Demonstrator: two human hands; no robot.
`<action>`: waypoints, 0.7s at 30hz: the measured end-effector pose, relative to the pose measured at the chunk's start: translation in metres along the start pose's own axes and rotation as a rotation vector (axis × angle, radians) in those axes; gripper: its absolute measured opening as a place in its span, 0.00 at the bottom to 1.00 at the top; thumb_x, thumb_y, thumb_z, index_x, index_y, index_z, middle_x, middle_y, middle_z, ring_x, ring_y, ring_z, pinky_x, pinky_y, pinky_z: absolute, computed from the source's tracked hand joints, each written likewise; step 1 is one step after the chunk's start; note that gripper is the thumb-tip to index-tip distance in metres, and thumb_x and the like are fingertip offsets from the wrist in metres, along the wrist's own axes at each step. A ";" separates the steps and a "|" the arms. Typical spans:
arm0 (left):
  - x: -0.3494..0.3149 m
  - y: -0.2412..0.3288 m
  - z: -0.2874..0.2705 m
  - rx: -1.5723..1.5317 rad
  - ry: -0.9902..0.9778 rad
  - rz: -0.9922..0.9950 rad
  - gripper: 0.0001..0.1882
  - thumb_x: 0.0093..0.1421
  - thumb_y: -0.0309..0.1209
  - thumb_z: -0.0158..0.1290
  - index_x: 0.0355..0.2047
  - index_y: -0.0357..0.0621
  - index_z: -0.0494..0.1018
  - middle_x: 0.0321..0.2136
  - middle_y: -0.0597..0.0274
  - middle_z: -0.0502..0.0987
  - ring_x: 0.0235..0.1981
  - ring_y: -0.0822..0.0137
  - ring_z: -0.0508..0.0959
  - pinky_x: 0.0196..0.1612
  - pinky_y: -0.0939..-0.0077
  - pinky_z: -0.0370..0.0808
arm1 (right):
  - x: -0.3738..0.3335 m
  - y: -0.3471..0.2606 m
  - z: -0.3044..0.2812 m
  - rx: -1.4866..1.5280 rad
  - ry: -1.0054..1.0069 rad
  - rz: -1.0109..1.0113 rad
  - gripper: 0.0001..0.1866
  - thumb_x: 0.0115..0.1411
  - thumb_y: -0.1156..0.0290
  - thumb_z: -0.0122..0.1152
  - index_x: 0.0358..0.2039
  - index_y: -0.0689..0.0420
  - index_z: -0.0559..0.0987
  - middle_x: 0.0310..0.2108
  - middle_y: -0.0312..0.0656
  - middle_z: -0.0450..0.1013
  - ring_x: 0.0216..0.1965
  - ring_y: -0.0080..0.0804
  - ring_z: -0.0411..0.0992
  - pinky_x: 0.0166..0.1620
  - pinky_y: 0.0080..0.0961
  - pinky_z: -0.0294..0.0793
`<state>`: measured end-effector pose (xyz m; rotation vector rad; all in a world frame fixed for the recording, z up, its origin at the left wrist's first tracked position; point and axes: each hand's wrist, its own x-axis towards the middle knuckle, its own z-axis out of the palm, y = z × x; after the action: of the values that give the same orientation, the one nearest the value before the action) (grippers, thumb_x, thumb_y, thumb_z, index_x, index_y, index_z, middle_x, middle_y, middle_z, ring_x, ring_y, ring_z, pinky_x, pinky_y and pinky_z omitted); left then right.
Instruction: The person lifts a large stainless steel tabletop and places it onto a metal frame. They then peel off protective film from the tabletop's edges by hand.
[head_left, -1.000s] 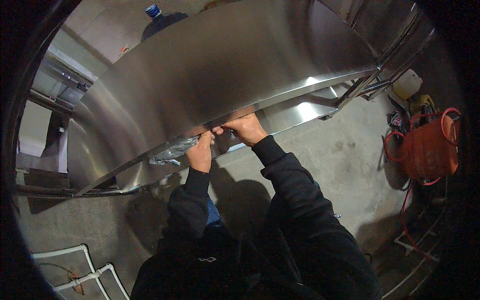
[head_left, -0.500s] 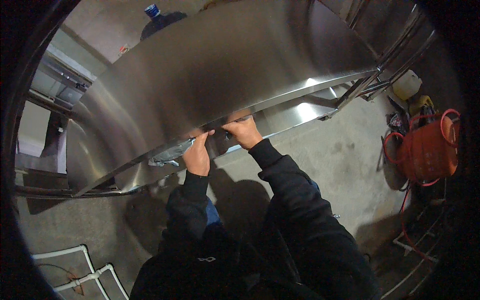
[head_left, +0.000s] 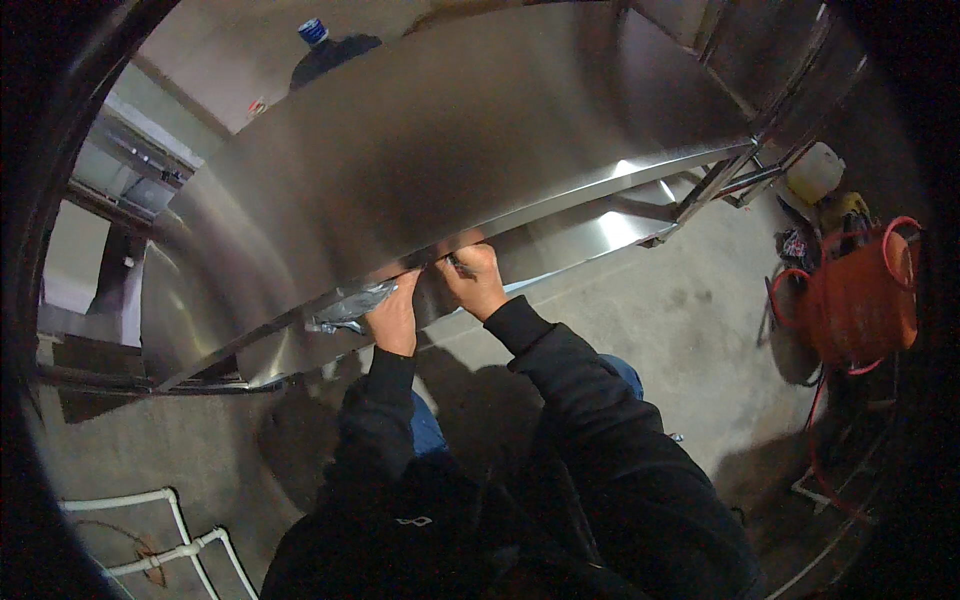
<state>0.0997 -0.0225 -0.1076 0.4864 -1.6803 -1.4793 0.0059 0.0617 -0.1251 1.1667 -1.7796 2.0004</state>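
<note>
A broad stainless steel tabletop (head_left: 430,130) curves across the upper view, with both my hands at its near edge. My left hand (head_left: 393,315) is closed beside that edge, its fingertips partly hidden. A crumpled, silvery film (head_left: 350,306) sticks out from its left side and appears to be gripped in it. Just to the right, my right hand (head_left: 474,280) is bent into a pinch close under the rim. Something small and dark shows by its fingers, too unclear to name. Below the top runs a lower steel shelf (head_left: 575,243).
An orange tub (head_left: 858,300) with red hose stands on the floor at right, near a yellowish plastic jug (head_left: 815,173). White pipe framing (head_left: 180,525) lies at lower left. Beyond the table is a blue-capped bottle (head_left: 313,33). Metal legs (head_left: 715,185) support the table's right end.
My right hand has drawn slightly left and back from the table edge. My left hand's thumb no longer reaches out to the right. The whole view has shifted a little.
</note>
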 end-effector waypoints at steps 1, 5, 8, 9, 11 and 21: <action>-0.001 0.002 -0.002 -0.053 -0.018 -0.060 0.08 0.50 0.20 0.53 0.32 0.37 0.70 0.33 0.61 0.73 0.34 0.70 0.73 0.40 0.76 0.70 | 0.003 0.000 -0.001 -0.051 0.006 -0.039 0.09 0.43 0.80 0.58 0.16 0.63 0.66 0.14 0.48 0.61 0.15 0.41 0.63 0.18 0.28 0.59; -0.007 0.017 -0.005 -0.405 -0.028 -0.218 0.09 0.51 0.22 0.53 0.34 0.39 0.69 0.31 0.63 0.72 0.33 0.68 0.74 0.39 0.73 0.72 | 0.003 -0.002 -0.005 -0.127 -0.050 -0.067 0.09 0.39 0.83 0.57 0.16 0.61 0.66 0.16 0.49 0.64 0.18 0.47 0.66 0.20 0.32 0.62; -0.006 0.013 -0.011 -0.505 -0.011 -0.154 0.10 0.52 0.25 0.54 0.35 0.40 0.68 0.31 0.63 0.72 0.31 0.67 0.74 0.39 0.70 0.73 | -0.002 -0.004 -0.001 -0.202 -0.180 -0.167 0.06 0.37 0.83 0.55 0.19 0.60 0.69 0.18 0.49 0.66 0.22 0.47 0.68 0.22 0.32 0.65; -0.006 0.010 -0.015 -0.502 -0.012 -0.123 0.09 0.53 0.26 0.54 0.35 0.39 0.68 0.31 0.63 0.71 0.31 0.67 0.74 0.39 0.70 0.73 | -0.008 -0.008 0.010 -0.169 -0.202 -0.211 0.06 0.37 0.82 0.55 0.19 0.60 0.70 0.18 0.49 0.66 0.23 0.47 0.68 0.23 0.32 0.65; -0.003 0.005 -0.024 -0.439 -0.042 -0.098 0.09 0.54 0.27 0.53 0.34 0.39 0.68 0.31 0.63 0.71 0.30 0.67 0.75 0.39 0.70 0.73 | -0.010 -0.004 0.016 -0.168 -0.302 -0.165 0.05 0.42 0.81 0.53 0.23 0.60 0.73 0.20 0.48 0.69 0.25 0.39 0.71 0.27 0.30 0.68; -0.004 -0.001 -0.037 -0.135 0.003 -0.069 0.08 0.54 0.27 0.53 0.34 0.40 0.69 0.33 0.67 0.71 0.35 0.73 0.70 0.42 0.76 0.67 | 0.011 -0.030 0.002 0.512 -0.402 0.732 0.12 0.51 0.66 0.61 0.28 0.63 0.77 0.23 0.32 0.71 0.24 0.16 0.64 0.28 0.18 0.65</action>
<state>0.1310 -0.0427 -0.1109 0.4773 -1.5621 -1.6295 0.0187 0.0633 -0.0957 1.2257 -2.1868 2.9493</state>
